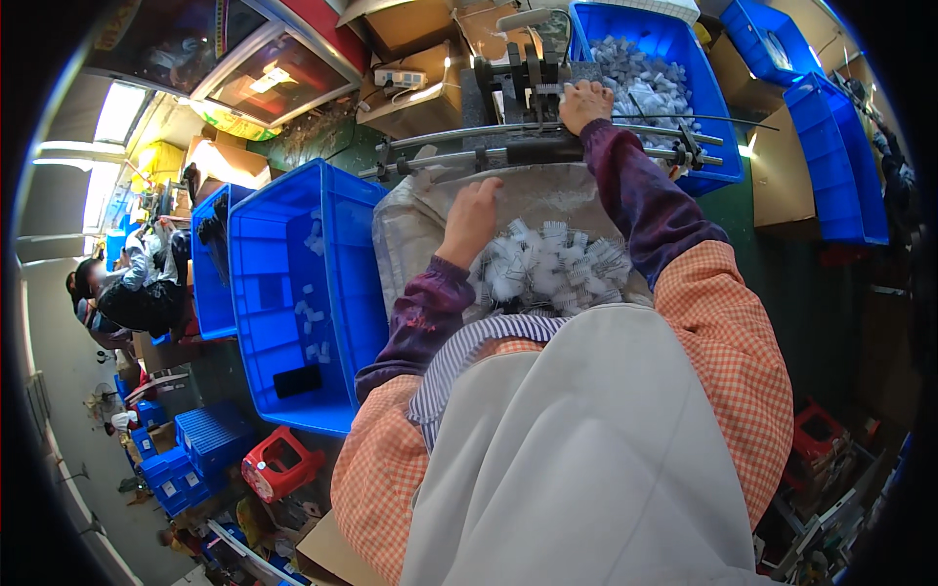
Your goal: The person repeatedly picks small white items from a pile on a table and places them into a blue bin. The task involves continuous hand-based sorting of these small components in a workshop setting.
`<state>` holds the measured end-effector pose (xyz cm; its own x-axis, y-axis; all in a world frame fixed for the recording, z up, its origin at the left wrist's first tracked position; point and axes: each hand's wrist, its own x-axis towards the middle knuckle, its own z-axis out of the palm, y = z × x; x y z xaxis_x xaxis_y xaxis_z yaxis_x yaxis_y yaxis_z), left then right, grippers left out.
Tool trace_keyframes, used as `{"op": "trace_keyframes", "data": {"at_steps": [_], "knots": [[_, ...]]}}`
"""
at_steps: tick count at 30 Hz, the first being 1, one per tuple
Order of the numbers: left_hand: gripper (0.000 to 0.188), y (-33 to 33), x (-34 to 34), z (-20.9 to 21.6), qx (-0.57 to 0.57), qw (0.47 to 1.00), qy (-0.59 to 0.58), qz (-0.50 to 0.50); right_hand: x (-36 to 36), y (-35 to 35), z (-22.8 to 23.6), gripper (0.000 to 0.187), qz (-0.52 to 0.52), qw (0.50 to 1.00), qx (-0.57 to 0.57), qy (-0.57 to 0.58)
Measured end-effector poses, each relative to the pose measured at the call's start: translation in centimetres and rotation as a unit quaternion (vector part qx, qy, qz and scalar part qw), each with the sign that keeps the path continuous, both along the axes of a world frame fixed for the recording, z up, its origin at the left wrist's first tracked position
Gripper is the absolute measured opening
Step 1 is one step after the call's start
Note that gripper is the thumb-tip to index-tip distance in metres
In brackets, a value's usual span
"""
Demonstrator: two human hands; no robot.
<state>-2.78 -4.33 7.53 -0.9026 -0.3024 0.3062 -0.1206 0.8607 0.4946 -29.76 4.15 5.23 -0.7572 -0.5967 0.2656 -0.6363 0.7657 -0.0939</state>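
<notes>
My right hand (586,103) is up at a dark metal bench machine (528,90), its fingers bent down at the machine's right side. What lies under those fingertips is hidden. My left hand (471,223) hovers over a pale cloth (410,220) in front of the machine's rails (489,149), fingers loosely extended and nothing visible in them. Between my forearms a heap of small white plastic pieces (552,264) with thin comb-like teeth rests on the cloth. Behind my right hand stands a blue bin (718,117) full of similar white pieces (645,83).
A large blue bin (269,234) at my left holds a few white pieces and a black flat object (297,381). Cardboard boxes (415,98) sit behind the machine. A thin rod (743,120) sticks out rightward. Red stools (281,463) and another person (147,283) are at the left.
</notes>
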Motion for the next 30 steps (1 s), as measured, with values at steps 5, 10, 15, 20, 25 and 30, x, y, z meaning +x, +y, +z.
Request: {"op": "trace_keyframes", "data": {"at_steps": [5, 10, 15, 20, 25, 30], "knots": [[0.016, 0.9, -0.7, 1.8, 0.102, 0.992, 0.067, 0.03, -4.0, 2.8, -0.8, 0.025, -0.008, 0.999, -0.008, -0.038], [0.015, 2.0, -1.4, 2.8, 0.278, 0.958, 0.053, 0.043, -6.8, 3.6, 1.5, 0.025, -0.026, 0.996, 0.088, -0.016], [0.019, 3.0, -2.1, 3.7, 0.392, 0.918, 0.057, 0.019, -7.1, 6.0, 5.2, 0.023, -0.088, 0.991, -0.098, -0.036], [0.019, 3.8, -4.4, 3.0, 0.44, 0.892, 0.107, -0.002, 2.5, 7.1, 5.8, 0.028, 0.409, 0.804, -0.212, -0.376], [0.031, 3.3, -4.9, 2.3, 0.36, 0.93, 0.064, 0.025, 4.5, 6.3, 6.7, 0.024, 0.348, 0.858, -0.115, -0.359], [0.059, 4.5, -3.0, -2.7, 0.043, 0.96, -0.217, -0.169, -2.4, 3.1, 1.7, 0.016, 0.109, 0.989, -0.089, -0.04]]}}
